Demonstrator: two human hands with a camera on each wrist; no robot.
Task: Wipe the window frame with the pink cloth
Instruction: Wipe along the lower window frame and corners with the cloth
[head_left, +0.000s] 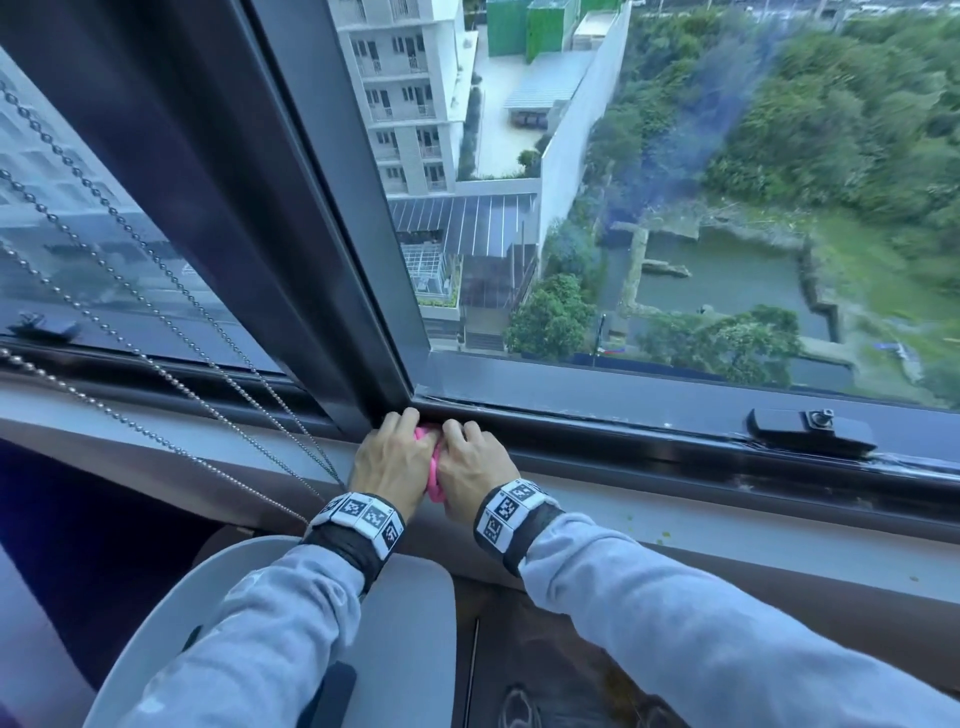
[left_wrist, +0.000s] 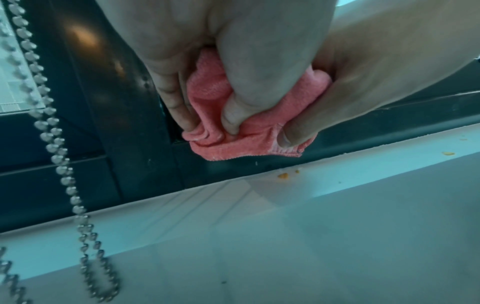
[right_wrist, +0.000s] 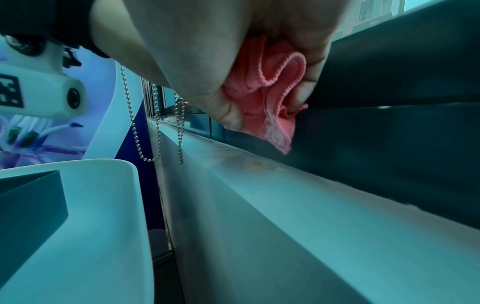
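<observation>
The pink cloth (head_left: 435, 470) is bunched up between both hands at the corner where the dark upright bar meets the dark bottom rail of the window frame (head_left: 649, 436). My left hand (head_left: 390, 457) grips the cloth (left_wrist: 233, 127) with thumb and fingers curled round it, fingertips against the frame (left_wrist: 135, 123). My right hand (head_left: 474, 462) pinches the same cloth (right_wrist: 267, 98) from the right, thumb pressed into its folds beside the frame rail (right_wrist: 389, 102). Most of the cloth is hidden under the hands in the head view.
Beaded blind chains (head_left: 171, 322) hang to the left of the hands and drape over the pale sill (head_left: 727, 525). A black window latch (head_left: 810, 430) sits on the rail to the right. Small orange crumbs (left_wrist: 283, 175) lie on the sill. A white chair back (head_left: 171, 623) stands below.
</observation>
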